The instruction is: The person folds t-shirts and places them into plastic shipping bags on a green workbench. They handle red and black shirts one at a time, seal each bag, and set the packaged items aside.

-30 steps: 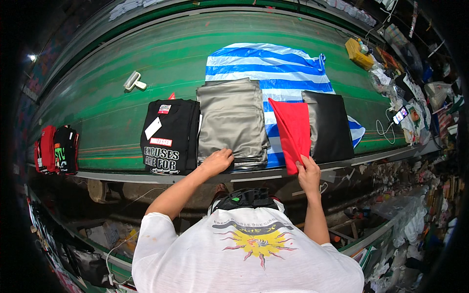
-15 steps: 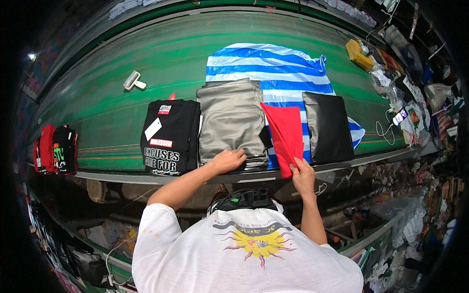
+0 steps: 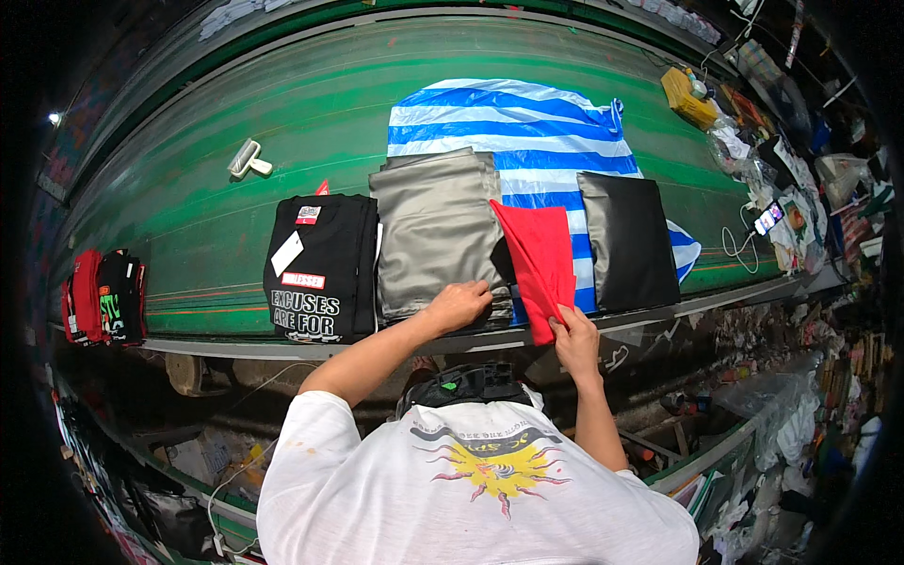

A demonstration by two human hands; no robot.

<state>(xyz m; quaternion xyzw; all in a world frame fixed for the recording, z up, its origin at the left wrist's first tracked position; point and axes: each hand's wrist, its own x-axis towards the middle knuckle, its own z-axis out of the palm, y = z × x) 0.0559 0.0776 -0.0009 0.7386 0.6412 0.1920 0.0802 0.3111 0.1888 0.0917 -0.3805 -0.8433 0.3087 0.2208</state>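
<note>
My left hand (image 3: 460, 303) has its fingers closed at the lower right corner of a pile of grey plastic sheets or bags (image 3: 428, 221), where a dark flap shows. My right hand (image 3: 574, 337) pinches the bottom of a folded red cloth or sheet (image 3: 535, 259), which lies slanting beside that pile. A black folded piece (image 3: 626, 240) lies right of it on blue-striped plastic (image 3: 508, 118). To the left of the grey pile sit folded black printed T-shirts (image 3: 320, 254) with a white tag.
The long green table (image 3: 198, 226) holds a white roller (image 3: 247, 160) and a red-and-black garment pile (image 3: 99, 297) at left. At right are clutter, a yellow object (image 3: 686, 99) and a phone with a cable (image 3: 767, 218). Littered lower shelving shows below.
The red piece and my right hand have moved left and slightly down. My left hand has shifted right along the grey pile, and a dark flap now shows at that pile's right edge.
</note>
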